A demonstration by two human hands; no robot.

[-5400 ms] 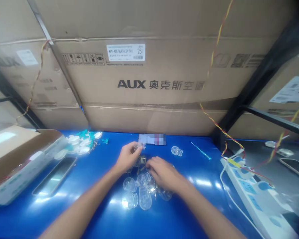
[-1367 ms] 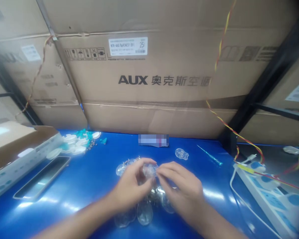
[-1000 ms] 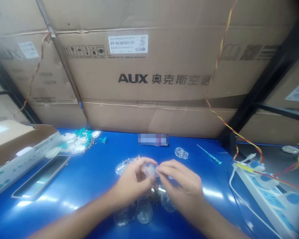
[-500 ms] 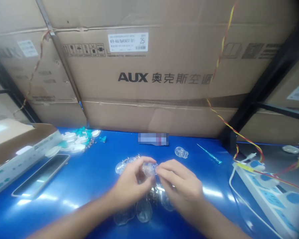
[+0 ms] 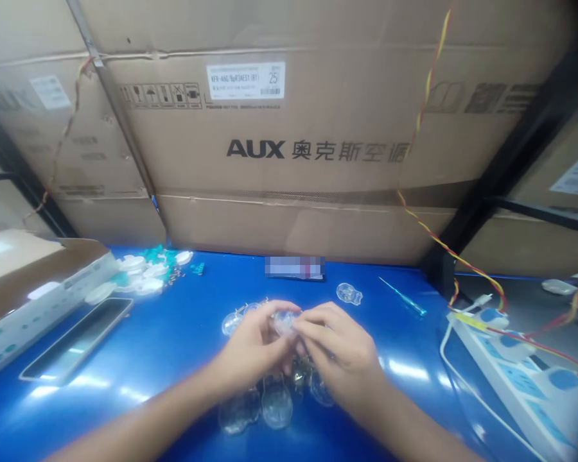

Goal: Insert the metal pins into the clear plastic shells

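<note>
A: What is recorded nearest?

B: Loose clear pieces [image 5: 277,407] are seen on the blue table [image 5: 183,321], between the forearms; small brass-coloured bits [image 5: 298,376] are glimpsed just past them, in the gap between the hands

A: State of the fingers?

B: By the left hand [image 5: 257,340] a held piece [image 5: 283,322], clear and rounded, is grasped between thumb and forefinger, its left side enclosed. By the right hand [image 5: 341,340] its right edge is pinched in bunched fingertips; what else may be caught there cannot be told

A: Which way does it lie from them?

B: It is held above the table, to the left of the right fingertips and within the curl of the left hand. Neither hand can be called nearer, contact being made by both. Its long axis cannot be read, the right end being covered

A: Farther out?

B: A lone clear piece [image 5: 348,294] is noted well apart, beyond the right hand, with a thin screwdriver [image 5: 407,300] to its right; behind, a printed carton [image 5: 270,224]
</note>
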